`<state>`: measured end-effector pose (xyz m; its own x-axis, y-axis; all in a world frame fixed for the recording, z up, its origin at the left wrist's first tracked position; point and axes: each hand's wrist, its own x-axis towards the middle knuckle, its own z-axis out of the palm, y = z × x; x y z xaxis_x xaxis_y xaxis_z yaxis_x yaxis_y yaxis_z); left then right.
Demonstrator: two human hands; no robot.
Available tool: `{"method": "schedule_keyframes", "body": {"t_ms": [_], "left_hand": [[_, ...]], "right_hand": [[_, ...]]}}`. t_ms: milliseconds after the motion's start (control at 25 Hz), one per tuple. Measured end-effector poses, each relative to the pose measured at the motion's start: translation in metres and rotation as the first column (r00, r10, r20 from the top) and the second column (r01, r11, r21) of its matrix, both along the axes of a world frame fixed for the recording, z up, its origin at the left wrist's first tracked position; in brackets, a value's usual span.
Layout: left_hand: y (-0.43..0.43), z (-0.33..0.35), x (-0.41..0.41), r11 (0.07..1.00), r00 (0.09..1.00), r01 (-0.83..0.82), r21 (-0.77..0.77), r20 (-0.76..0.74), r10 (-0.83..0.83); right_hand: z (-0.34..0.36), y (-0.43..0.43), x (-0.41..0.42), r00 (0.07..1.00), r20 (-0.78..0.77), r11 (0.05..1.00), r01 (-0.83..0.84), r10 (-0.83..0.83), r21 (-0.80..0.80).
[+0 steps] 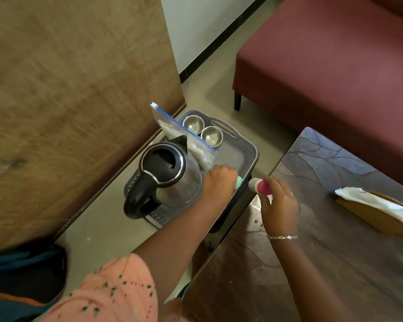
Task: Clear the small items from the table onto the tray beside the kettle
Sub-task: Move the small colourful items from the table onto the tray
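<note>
**Two small items held at the tray's edge**

Two hands are at work in the middle of the frame, each with one thing in it. At far left a wooden panel [68,101] fills the view. Right of it, at centre, the kettle [165,173] stands in the near end of the grey tray [249,147]. A zip bag [196,145] leans against the kettle, and two steel bowls [193,123] sit in the tray's far corner.

The left hand [219,182] is inside the tray, just right of the kettle. Its knuckles are up and its fingers are curled round a green item [238,183], which peeks out on the right of the fist. Whether the item touches the tray floor cannot be told.

Just right of it, above the gap between tray and table [335,252], the right hand [279,205] pinches a pink-capped bottle [261,185] between thumb and fingers. The white end of the bottle points toward the tray.

Further right on the table lies a wooden holder [368,214] with white paper [370,201] in it. A maroon sofa [335,66] takes up the upper right.

The step in hand looks like setting down the green item. The next move calls for the left fingers to release it on the bare tray floor, clear of the kettle and bag. The left hand should then make room so the bottle can be carried over the rim and set down beside it.
</note>
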<state>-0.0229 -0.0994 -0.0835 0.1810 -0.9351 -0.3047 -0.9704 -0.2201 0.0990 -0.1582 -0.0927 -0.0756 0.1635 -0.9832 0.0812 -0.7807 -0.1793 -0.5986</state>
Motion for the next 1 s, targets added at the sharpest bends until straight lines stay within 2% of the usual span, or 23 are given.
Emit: {"method": "schedule_keyframes", "body": {"t_ms": [80, 120, 280, 480, 600, 720, 800, 840, 880, 920, 960, 1000], "left_hand": [[-0.025, -0.004, -0.004, 0.986, 0.988, 0.119, 0.117, 0.081, -0.128], [-0.04, -0.009, -0.008, 0.978, 0.985, 0.145, 0.151, 0.072, -0.157], [-0.088, -0.03, -0.007, 0.967, 0.97, 0.203, 0.152, 0.102, -0.22], [-0.1, -0.045, 0.005, 0.913, 0.902, 0.303, 0.272, 0.228, -0.367], [-0.103, -0.056, 0.003, 0.892, 0.89, 0.325, 0.314, 0.217, -0.4], [-0.105, -0.065, 0.002, 0.875, 0.878, 0.367, 0.316, 0.193, -0.439], [-0.104, -0.07, 0.004, 0.914, 0.908, 0.355, 0.198, 0.157, -0.387], [-0.103, -0.07, 0.002, 0.938, 0.925, 0.333, 0.092, 0.164, -0.344], [-0.097, -0.066, -0.001, 0.966, 0.956, 0.255, 0.03, 0.139, -0.257], [-0.088, -0.064, -0.005, 0.989, 0.986, 0.138, -0.056, 0.099, -0.132], [-0.08, -0.063, -0.009, 0.993, 0.998, -0.062, -0.102, -0.036, 0.059], [-0.072, -0.06, -0.014, 0.957, 0.936, -0.289, -0.024, -0.219, 0.277]], "right_hand": [[0.003, 0.003, -0.013, 1.0, -0.004, 1.0, 0.005, -0.005, -0.021], [0.003, 0.006, -0.018, 1.0, -0.011, 0.999, 0.0, -0.001, -0.034], [-0.009, 0.015, -0.027, 0.998, -0.06, 0.998, -0.026, 0.022, -0.063], [-0.013, 0.021, -0.018, 0.996, -0.067, 0.998, -0.054, 0.051, -0.043], [-0.012, 0.019, -0.016, 0.997, -0.049, 0.998, -0.054, 0.055, 0.021], [-0.013, 0.017, -0.016, 0.994, -0.066, 0.996, -0.088, 0.088, 0.004], [-0.015, 0.017, -0.016, 0.993, -0.07, 0.995, -0.101, 0.1, -0.014], [-0.017, 0.016, -0.016, 0.992, -0.072, 0.995, -0.101, 0.099, -0.014], [-0.02, 0.016, -0.016, 0.993, -0.072, 0.995, -0.098, 0.097, -0.012], [-0.022, 0.017, -0.015, 0.993, -0.069, 0.995, -0.095, 0.094, -0.011], [-0.024, 0.019, -0.014, 0.994, -0.058, 0.995, -0.095, 0.094, -0.01], [-0.025, 0.02, -0.013, 0.994, -0.047, 0.995, -0.1, 0.099, -0.01]]}}
